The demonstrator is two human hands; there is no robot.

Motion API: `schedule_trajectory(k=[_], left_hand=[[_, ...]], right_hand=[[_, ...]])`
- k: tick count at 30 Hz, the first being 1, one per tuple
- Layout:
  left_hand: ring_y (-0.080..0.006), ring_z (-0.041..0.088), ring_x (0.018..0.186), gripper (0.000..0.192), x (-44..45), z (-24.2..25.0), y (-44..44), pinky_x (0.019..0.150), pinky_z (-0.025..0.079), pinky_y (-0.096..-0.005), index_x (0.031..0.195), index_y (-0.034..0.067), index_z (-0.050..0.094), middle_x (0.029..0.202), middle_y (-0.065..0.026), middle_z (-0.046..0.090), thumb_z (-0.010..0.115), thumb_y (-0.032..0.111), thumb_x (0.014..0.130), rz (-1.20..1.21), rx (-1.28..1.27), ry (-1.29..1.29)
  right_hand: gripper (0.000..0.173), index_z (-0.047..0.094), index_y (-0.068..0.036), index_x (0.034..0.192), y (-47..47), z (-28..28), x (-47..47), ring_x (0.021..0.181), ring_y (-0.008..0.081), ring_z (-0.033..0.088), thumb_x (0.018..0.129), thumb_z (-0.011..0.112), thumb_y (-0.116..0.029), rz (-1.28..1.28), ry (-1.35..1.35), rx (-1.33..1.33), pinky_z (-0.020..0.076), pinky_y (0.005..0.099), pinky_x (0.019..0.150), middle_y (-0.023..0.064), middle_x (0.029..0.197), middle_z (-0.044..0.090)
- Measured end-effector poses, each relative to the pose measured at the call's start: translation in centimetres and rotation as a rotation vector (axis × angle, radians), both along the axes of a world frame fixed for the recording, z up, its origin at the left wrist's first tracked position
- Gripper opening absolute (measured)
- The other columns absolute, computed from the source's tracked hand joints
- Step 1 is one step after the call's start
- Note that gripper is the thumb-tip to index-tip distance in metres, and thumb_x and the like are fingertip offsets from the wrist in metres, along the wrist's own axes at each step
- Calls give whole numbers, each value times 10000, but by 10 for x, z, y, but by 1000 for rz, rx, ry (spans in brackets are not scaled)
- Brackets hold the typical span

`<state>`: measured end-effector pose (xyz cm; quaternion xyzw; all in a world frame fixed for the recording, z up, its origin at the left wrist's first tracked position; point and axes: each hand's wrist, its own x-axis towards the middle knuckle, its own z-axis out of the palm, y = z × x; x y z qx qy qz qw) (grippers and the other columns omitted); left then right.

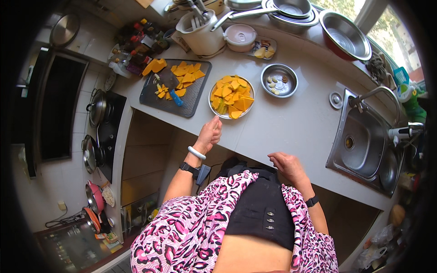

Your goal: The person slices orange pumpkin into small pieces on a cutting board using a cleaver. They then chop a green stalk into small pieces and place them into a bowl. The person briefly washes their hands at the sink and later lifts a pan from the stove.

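My left hand [209, 135], fingers curled together, is at the near rim of a round bowl [210, 105] heaped with sliced pumpkin [232, 94]. Whether its fingertips touch the rim I cannot tell; nothing shows in its grasp. Over the counter's front edge, my right hand [288, 166] is empty, its fingers loosely bent and the thumb apart. Left of the bowl lies a dark cutting board [187, 108] with more pumpkin pieces [187, 75]. A knife with a blue handle [176, 98] rests among them. Right of the pumpkin, a steel bowl [285, 92] contains several pale garlic cloves [272, 83] and a small brown piece.
A steel sink [362, 140] with a tap [384, 89] is at the right. Along the back stand a utensil holder [201, 37], a lidded pink pot [240, 36] and a small tray with pale cut pieces [263, 51]. Pans [98, 107] sit on the stove at left.
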<state>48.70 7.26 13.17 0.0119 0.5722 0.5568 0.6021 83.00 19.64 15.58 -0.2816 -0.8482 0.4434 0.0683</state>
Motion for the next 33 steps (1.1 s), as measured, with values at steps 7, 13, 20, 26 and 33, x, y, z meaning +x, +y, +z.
schedule_trajectory(k=[7,13,20,26,33], left_hand=[[-22,272,454,406,-76,-30,-98,416,213,-204,849,132,506,613,89,361,532,452,1098,213,80,1],[3,312,495,309,-177,-44,-202,424,238,-173,1004,71,622,694,76,427,587,366,1090,382,125,23],[-30,240,409,461,-258,-65,-262,375,176,-220,798,156,546,566,90,300,584,540,1051,565,162,-103],[-25,337,487,309,-262,-82,-262,420,254,-194,979,85,625,663,61,416,578,369,1093,518,154,-109],[-54,525,637,242,-236,-88,-204,463,347,-181,1189,32,658,856,-6,615,570,235,1091,235,133,50]], right_hand=[[139,731,-70,1092,-49,5,-104,865,372,727,1011,656,-156,90,-76,-118,586,430,756,160,990,752],[163,724,-47,1096,-118,3,-243,877,395,716,1000,646,-152,347,-40,-24,585,447,769,174,1010,748],[183,698,-66,1127,-138,2,-334,914,351,720,962,661,-136,534,-118,95,588,429,799,140,1016,743],[188,714,-84,1113,-132,0,-352,919,358,719,1010,637,-221,513,-135,123,589,439,795,126,1022,749],[173,705,-85,999,-73,-13,-288,844,397,694,997,649,-248,110,-108,165,562,487,728,171,894,717]])
